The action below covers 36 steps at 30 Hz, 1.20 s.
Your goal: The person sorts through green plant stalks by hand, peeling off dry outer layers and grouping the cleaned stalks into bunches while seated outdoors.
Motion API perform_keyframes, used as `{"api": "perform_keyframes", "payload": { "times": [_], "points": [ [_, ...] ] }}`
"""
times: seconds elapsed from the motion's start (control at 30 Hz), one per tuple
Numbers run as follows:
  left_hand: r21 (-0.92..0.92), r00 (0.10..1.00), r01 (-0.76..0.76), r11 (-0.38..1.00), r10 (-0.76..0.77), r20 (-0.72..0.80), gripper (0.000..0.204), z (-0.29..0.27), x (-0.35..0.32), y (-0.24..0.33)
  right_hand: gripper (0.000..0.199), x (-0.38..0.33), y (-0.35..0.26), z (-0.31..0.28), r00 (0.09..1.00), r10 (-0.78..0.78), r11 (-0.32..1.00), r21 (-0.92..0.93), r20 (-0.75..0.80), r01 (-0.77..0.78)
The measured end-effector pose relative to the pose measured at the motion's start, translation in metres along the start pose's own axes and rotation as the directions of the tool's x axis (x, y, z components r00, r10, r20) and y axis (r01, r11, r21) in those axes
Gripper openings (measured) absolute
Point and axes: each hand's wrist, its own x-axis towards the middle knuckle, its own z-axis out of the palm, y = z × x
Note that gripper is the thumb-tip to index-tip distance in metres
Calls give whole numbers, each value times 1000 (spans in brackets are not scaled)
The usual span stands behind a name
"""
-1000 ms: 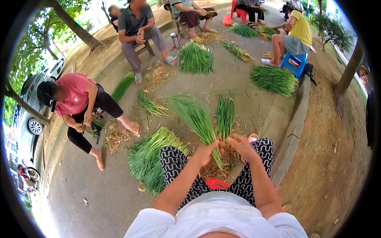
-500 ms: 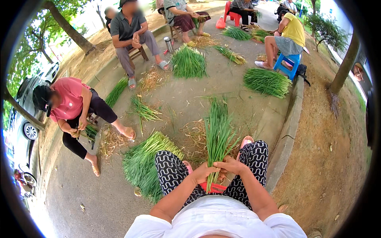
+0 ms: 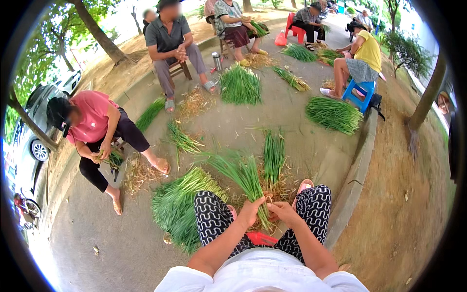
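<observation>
My left hand (image 3: 252, 212) is closed around a bunch of long green chives (image 3: 241, 176) between my knees. Their leafy ends fan out toward the far left, and the pale stalk ends point down toward my lap. Close beside it, my right hand (image 3: 284, 213) has its fingers pinched together near the stalks; a thin pale brown strip shows at its fingertips, too small to make out. Beyond my hands another bunch of chives (image 3: 274, 155) lies on the ground over dry trimmings. A large pile of chives (image 3: 180, 209) rests left of my left knee. Something red (image 3: 261, 238) shows in my lap.
On the left a person in a pink shirt (image 3: 97, 119) sits handling chives. Other people sit farther off, near a chive pile (image 3: 241, 85) and another chive pile (image 3: 333, 115) by a blue stool (image 3: 360, 93). A stone curb (image 3: 357, 180) runs along my right.
The bunch in my left hand has swung from pointing straight ahead to leaning left, uncovering the bunch on the ground. My right hand has come slightly away from my left. The view has shifted a little.
</observation>
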Motion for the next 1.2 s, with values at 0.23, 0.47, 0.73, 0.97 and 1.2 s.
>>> {"api": "perform_keyframes", "payload": {
  "times": [0.23, 0.47, 0.73, 0.97, 1.2],
  "points": [
    [-16, 994, 106, 994, -105, 42, 33, 8, -8, 1, 24, -1, 3, 8, 999, -46, 988, -146, -8, 45],
    [-93, 996, 87, 992, -85, 30, 31, 9, -12, 4, 22, 11, 18, 4, 994, -110, 986, -128, -13, 107],
    [-87, 999, 32, 996, -32, -5, 26, 10, -9, 12, 22, 0, 2, 17, 993, -105, 987, -127, -63, 96],
    [-112, 999, -35, 993, 36, 6, 27, 0, 2, 12, 28, -2, 25, 24, 988, 143, 949, 277, 56, -153],
    [30, 1000, -19, 999, 18, 18, 33, 5, -1, 18, 19, -4, 8, 30, 987, 61, 972, 214, 150, -93]
  ]
}}
